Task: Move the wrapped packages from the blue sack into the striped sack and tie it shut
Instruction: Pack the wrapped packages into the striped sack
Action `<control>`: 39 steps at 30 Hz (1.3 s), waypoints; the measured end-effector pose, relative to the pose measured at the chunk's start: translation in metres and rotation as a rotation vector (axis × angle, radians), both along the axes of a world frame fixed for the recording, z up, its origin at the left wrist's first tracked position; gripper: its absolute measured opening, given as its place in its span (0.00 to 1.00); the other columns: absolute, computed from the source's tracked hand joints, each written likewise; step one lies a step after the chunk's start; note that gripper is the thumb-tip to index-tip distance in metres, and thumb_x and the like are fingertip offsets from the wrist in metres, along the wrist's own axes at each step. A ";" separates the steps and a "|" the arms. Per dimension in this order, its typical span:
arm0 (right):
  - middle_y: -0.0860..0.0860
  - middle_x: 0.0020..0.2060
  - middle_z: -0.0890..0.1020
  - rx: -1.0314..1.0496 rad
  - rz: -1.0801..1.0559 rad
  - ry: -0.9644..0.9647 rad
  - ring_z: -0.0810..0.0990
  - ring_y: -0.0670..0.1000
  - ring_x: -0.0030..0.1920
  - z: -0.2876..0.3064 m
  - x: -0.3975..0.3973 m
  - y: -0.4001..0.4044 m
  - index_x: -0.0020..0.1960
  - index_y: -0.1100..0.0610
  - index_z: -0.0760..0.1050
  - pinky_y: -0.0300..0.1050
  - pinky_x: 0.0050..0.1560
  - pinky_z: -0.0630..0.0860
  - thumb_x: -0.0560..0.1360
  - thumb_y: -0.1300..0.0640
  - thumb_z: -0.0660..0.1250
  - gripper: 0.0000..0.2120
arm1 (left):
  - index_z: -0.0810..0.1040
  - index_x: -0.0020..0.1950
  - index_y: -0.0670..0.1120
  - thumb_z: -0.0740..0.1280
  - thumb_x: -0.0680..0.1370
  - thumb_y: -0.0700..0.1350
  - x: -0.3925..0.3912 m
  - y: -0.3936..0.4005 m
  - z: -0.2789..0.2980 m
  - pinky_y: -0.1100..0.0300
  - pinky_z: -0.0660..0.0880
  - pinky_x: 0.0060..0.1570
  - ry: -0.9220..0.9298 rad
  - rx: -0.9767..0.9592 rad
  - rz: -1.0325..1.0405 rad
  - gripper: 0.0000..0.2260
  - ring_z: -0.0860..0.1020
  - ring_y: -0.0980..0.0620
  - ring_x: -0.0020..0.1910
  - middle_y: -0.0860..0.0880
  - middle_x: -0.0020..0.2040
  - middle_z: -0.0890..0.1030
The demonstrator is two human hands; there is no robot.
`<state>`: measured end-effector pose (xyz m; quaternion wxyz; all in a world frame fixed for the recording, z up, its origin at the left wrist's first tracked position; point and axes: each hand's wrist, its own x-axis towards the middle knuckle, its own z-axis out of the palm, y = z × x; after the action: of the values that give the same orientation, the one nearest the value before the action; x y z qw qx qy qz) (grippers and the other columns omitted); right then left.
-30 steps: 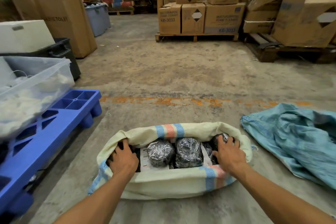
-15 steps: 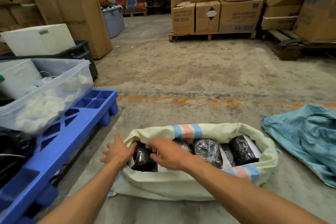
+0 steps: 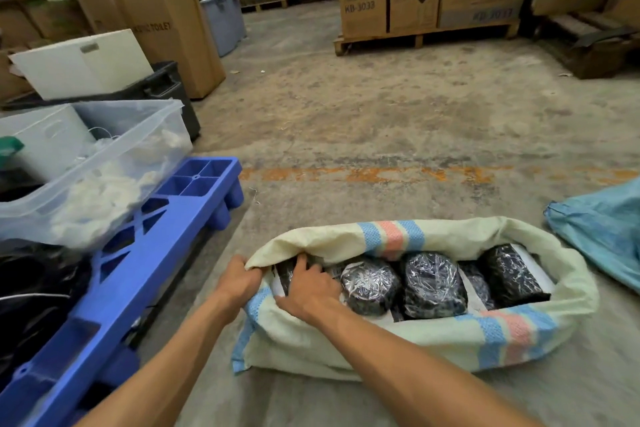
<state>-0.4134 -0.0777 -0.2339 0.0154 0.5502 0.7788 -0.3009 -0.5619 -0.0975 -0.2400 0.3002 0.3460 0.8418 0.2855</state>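
The cream striped sack [image 3: 381, 347] lies open on the concrete floor with its rim rolled down. Several black packages wrapped in clear film [image 3: 433, 282] fill it side by side. My left hand [image 3: 239, 279] grips the sack's rolled rim at its left end. My right hand [image 3: 306, 289] reaches across into that same end, fingers spread on the leftmost package [image 3: 285, 272], which is mostly hidden. The blue sack [image 3: 602, 229] lies flat and crumpled at the right edge.
A blue plastic pallet [image 3: 145, 250] sits close on the left, carrying a clear bin [image 3: 104, 163] of white stuff. Cardboard boxes on a wooden pallet [image 3: 426, 35] stand at the back. Bare concrete with an orange line [image 3: 381, 173] stretches beyond the sack.
My right hand crossed from the sack's right end to its left end. My left hand came off the packages and took hold of the rim. The view shifted left.
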 end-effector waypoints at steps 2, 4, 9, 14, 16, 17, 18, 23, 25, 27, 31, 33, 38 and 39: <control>0.62 0.71 0.65 -0.045 -0.030 0.005 0.68 0.63 0.70 0.001 -0.002 0.002 0.78 0.56 0.47 0.60 0.66 0.68 0.74 0.38 0.67 0.45 | 0.73 0.50 0.45 0.67 0.74 0.53 0.007 0.001 0.005 0.48 0.78 0.47 0.022 0.076 -0.010 0.13 0.80 0.44 0.48 0.44 0.47 0.80; 0.61 0.71 0.66 -0.093 -0.064 0.006 0.68 0.62 0.70 0.002 -0.004 0.008 0.78 0.55 0.45 0.58 0.66 0.68 0.74 0.37 0.66 0.45 | 0.69 0.49 0.46 0.68 0.76 0.49 0.016 0.001 0.012 0.47 0.77 0.48 0.018 0.142 -0.011 0.10 0.78 0.46 0.46 0.46 0.46 0.78; 0.58 0.70 0.72 -0.129 -0.132 -0.024 0.71 0.59 0.70 -0.003 -0.011 0.012 0.79 0.60 0.45 0.53 0.67 0.67 0.78 0.43 0.61 0.40 | 0.68 0.50 0.43 0.66 0.78 0.43 0.023 -0.001 0.038 0.48 0.75 0.44 0.042 0.350 -0.098 0.08 0.74 0.49 0.41 0.46 0.42 0.75; 0.57 0.71 0.70 -0.189 -0.044 -0.026 0.71 0.61 0.70 -0.009 -0.015 0.016 0.78 0.58 0.48 0.61 0.67 0.66 0.77 0.43 0.59 0.37 | 0.67 0.52 0.42 0.67 0.78 0.45 0.025 0.000 0.053 0.54 0.71 0.44 0.011 0.282 -0.211 0.11 0.71 0.52 0.43 0.48 0.44 0.73; 0.57 0.75 0.65 -0.224 0.044 -0.055 0.68 0.62 0.71 -0.011 -0.013 0.019 0.79 0.56 0.43 0.64 0.69 0.63 0.74 0.39 0.56 0.41 | 0.66 0.50 0.46 0.68 0.77 0.47 0.024 0.001 0.048 0.53 0.72 0.45 0.007 0.234 -0.216 0.12 0.72 0.52 0.43 0.49 0.43 0.73; 0.56 0.75 0.64 -0.206 0.060 -0.065 0.67 0.62 0.72 -0.009 -0.011 0.018 0.79 0.55 0.42 0.64 0.69 0.63 0.75 0.40 0.55 0.40 | 0.66 0.51 0.46 0.69 0.76 0.48 0.025 0.001 0.046 0.53 0.73 0.45 0.003 0.211 -0.223 0.13 0.72 0.52 0.43 0.49 0.44 0.74; 0.56 0.74 0.66 -0.184 0.067 -0.069 0.67 0.62 0.72 -0.008 -0.007 0.015 0.80 0.55 0.40 0.62 0.67 0.64 0.77 0.43 0.54 0.38 | 0.66 0.52 0.46 0.70 0.76 0.48 0.027 0.002 0.045 0.52 0.74 0.47 0.003 0.186 -0.228 0.14 0.74 0.51 0.44 0.49 0.44 0.75; 0.59 0.68 0.72 0.009 0.092 -0.088 0.73 0.62 0.67 -0.009 0.001 0.007 0.77 0.57 0.54 0.56 0.62 0.70 0.80 0.57 0.57 0.27 | 0.69 0.55 0.45 0.72 0.74 0.51 0.029 0.003 0.043 0.51 0.74 0.49 0.084 0.105 -0.223 0.18 0.77 0.49 0.47 0.48 0.48 0.78; 0.61 0.71 0.67 -0.010 0.105 -0.070 0.70 0.64 0.69 -0.007 0.002 0.004 0.76 0.55 0.56 0.58 0.65 0.68 0.79 0.56 0.59 0.27 | 0.70 0.56 0.45 0.71 0.75 0.51 0.028 0.000 0.045 0.52 0.74 0.50 0.091 0.065 -0.253 0.17 0.77 0.49 0.50 0.49 0.48 0.78; 0.64 0.73 0.62 -0.043 0.139 -0.043 0.66 0.66 0.71 -0.002 0.006 0.002 0.77 0.56 0.55 0.59 0.68 0.66 0.80 0.55 0.59 0.27 | 0.70 0.58 0.46 0.71 0.76 0.51 0.029 -0.003 0.046 0.57 0.72 0.44 0.091 0.023 -0.292 0.17 0.76 0.52 0.49 0.51 0.49 0.77; 0.66 0.65 0.72 0.026 0.247 0.086 0.72 0.65 0.66 0.015 0.024 -0.001 0.68 0.64 0.67 0.54 0.62 0.71 0.78 0.61 0.59 0.19 | 0.68 0.68 0.46 0.73 0.73 0.52 0.036 -0.003 0.052 0.57 0.72 0.51 0.204 0.064 -0.349 0.27 0.76 0.50 0.55 0.47 0.59 0.77; 0.64 0.57 0.80 0.107 0.230 0.166 0.78 0.65 0.57 0.025 0.038 -0.003 0.59 0.64 0.75 0.52 0.52 0.75 0.75 0.63 0.60 0.14 | 0.66 0.72 0.47 0.74 0.71 0.51 0.047 -0.002 0.058 0.56 0.70 0.59 0.300 0.159 -0.404 0.33 0.73 0.48 0.63 0.47 0.66 0.73; 0.58 0.41 0.84 0.349 0.133 0.248 0.81 0.62 0.43 0.056 0.100 -0.006 0.42 0.55 0.77 0.47 0.38 0.71 0.73 0.57 0.58 0.09 | 0.67 0.73 0.51 0.65 0.71 0.46 0.090 0.001 0.088 0.50 0.67 0.68 0.302 0.351 -0.538 0.29 0.69 0.51 0.68 0.51 0.69 0.71; 0.57 0.40 0.84 0.373 0.115 0.249 0.81 0.61 0.41 0.059 0.114 -0.005 0.42 0.55 0.77 0.47 0.37 0.72 0.73 0.56 0.58 0.09 | 0.68 0.72 0.51 0.63 0.71 0.42 0.096 0.003 0.093 0.51 0.67 0.68 0.254 0.368 -0.530 0.27 0.70 0.51 0.68 0.50 0.68 0.72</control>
<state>-0.2989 -0.0825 -0.1754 -0.1656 0.4567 0.8469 -0.2162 -0.4664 -0.0942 -0.1473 0.1895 0.6337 0.6877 0.2993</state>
